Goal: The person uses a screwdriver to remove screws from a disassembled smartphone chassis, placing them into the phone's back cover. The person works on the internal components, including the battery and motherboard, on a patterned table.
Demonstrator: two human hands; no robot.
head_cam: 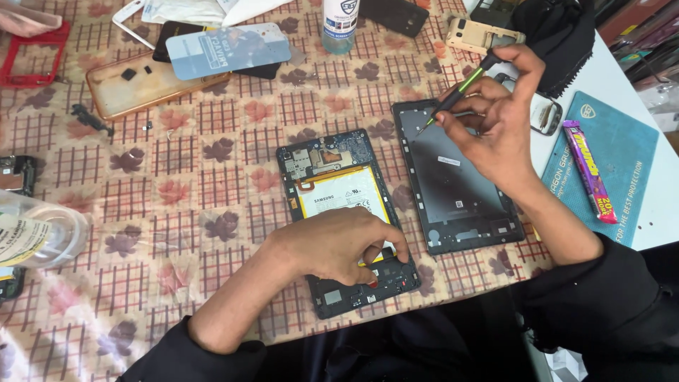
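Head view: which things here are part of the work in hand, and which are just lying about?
In use:
- opened tablet, under the left hand
- screwdriver, held in the right hand
- removed back cover

Lying about:
- candy bar
- blue mat
- bottle
- clear phone case

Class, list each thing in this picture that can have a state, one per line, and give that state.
Tablet: opened, back off, battery and circuit board exposed.
Back cover: removed, lying inside-up beside the tablet.
Screwdriver: held raised, tip down over the back cover.
Left hand: pressing on the tablet's lower end.
Right hand: gripping the screwdriver.
Candy bar: wrapped, unopened.
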